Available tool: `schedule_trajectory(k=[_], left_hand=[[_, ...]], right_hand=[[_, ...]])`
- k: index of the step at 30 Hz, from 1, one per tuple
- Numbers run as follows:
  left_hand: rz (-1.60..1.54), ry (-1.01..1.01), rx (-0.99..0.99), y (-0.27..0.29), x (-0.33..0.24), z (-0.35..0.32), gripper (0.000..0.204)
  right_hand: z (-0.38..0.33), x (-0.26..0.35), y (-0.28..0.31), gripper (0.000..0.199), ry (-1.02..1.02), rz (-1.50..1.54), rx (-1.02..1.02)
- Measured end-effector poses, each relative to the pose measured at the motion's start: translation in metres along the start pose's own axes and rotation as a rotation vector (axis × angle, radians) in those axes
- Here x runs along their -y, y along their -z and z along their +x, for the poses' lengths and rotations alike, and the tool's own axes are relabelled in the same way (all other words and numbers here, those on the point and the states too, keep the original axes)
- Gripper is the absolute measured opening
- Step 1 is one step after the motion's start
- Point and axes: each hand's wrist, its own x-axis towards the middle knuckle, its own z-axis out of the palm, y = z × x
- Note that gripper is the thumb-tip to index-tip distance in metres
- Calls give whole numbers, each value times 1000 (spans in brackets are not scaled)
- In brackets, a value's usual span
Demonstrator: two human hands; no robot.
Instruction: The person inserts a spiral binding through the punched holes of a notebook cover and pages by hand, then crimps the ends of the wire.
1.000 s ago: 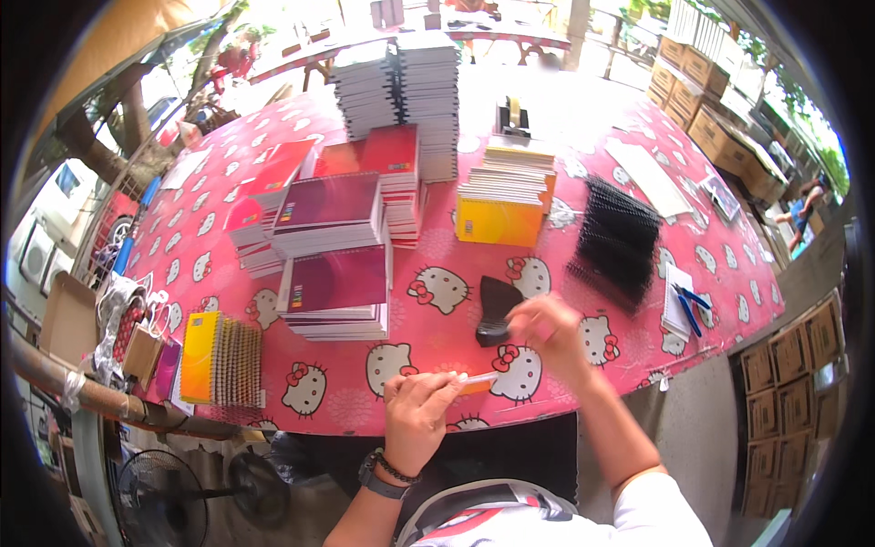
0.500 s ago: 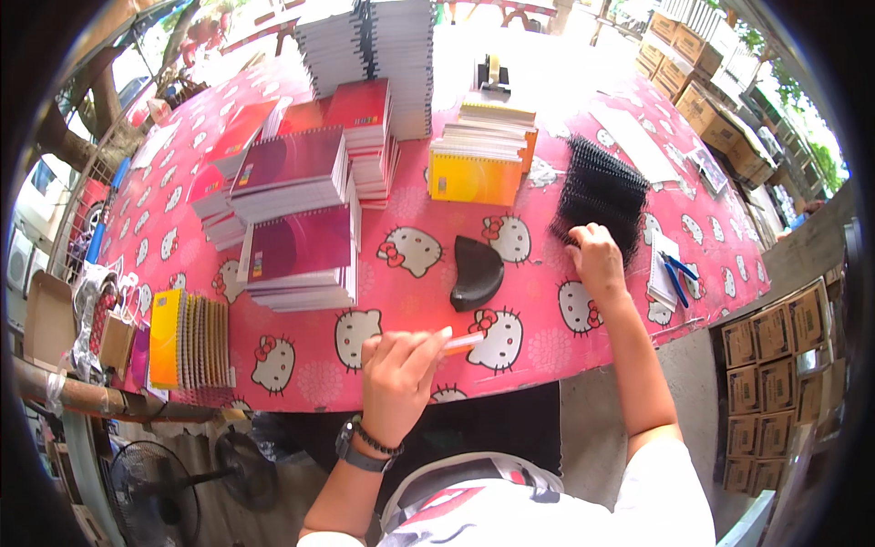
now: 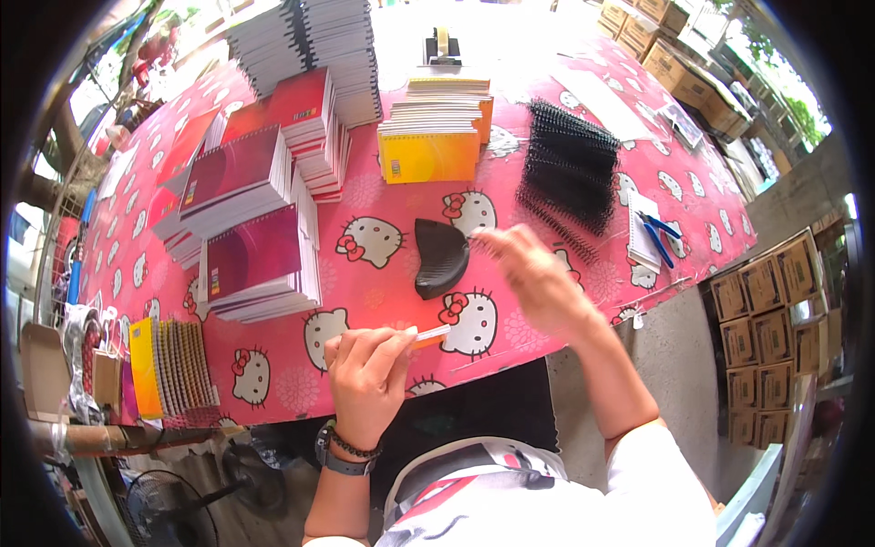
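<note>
My left hand (image 3: 369, 372), with a watch and beaded bracelet at its wrist, is closed on a small orange-covered notebook (image 3: 432, 337). The notebook is seen nearly edge-on above the table's near edge, most of it hidden by my fingers. My right hand (image 3: 540, 278) is over the table, right of a black half-round block (image 3: 441, 259). Motion smears its fingers, so whether they hold anything does not show. Beyond it lie black spiral binding coils (image 3: 570, 164), piled side by side. One coil sits a little apart along the pile's near edge.
Purple-covered books (image 3: 251, 255) and red ones (image 3: 299, 100) are stacked at left, before tall spiral-bound stacks (image 3: 337, 55). Yellow notebooks (image 3: 428, 157) stand at centre back, bound ones (image 3: 144, 369) at near left. Blue-handled pliers (image 3: 658, 239) rest on a white pad at right. A tape dispenser (image 3: 443, 47) stands behind.
My right hand has left the pile of coils and moved left and nearer to me. My left hand keeps hold of the notebook. The whole view has shifted somewhat.
</note>
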Motion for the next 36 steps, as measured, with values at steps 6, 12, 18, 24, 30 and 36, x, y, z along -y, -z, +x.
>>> schedule_trajectory(k=[6,12,18,24,30,36], left_hand=[[-3,-30,51,-10,-5,9,24],[41,-25,33,-13,-12,10,22],[18,8,31,-16,-14,10,18],[-16,6,40,-15,-13,11,19],[-15,-7,41,-15,-8,11,20],[-24,7,52,-14,-10,11,20]], right_hand=[[-24,15,-46,22,46,356,-23],[-23,15,-44,26,73,287,65],[-27,-1,-20,33,-19,456,154],[-23,0,-16,32,65,349,165],[-22,2,-22,29,-13,494,176],[-18,2,-15,25,69,367,142]])
